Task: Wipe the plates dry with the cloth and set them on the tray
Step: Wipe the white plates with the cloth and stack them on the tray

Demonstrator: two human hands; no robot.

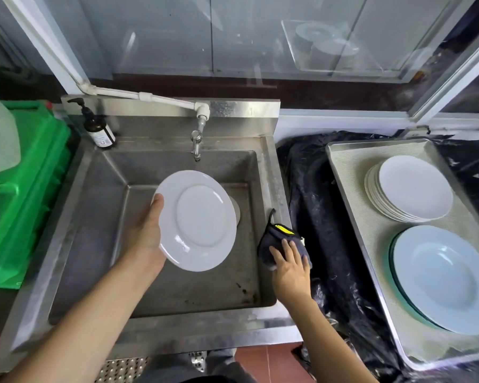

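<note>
My left hand (147,236) grips a white plate (199,219) by its left rim and holds it tilted above the steel sink (94,217). Behind it, the edge of another plate (237,211) shows in the basin. My right hand (291,266) rests with spread fingers on a dark cloth (277,239) with a yellow tag, which lies on the sink's right rim. To the right, a metal tray (351,205) carries a stack of several white plates (409,189) at the back and a stack of pale blue deep plates (443,280) in front.
A tap (197,139) hangs over the back of the basin, with a brown pump bottle (97,128) on the back left corner. A green crate (25,194) stands to the left. Black plastic sheeting (315,203) covers the surface between sink and tray.
</note>
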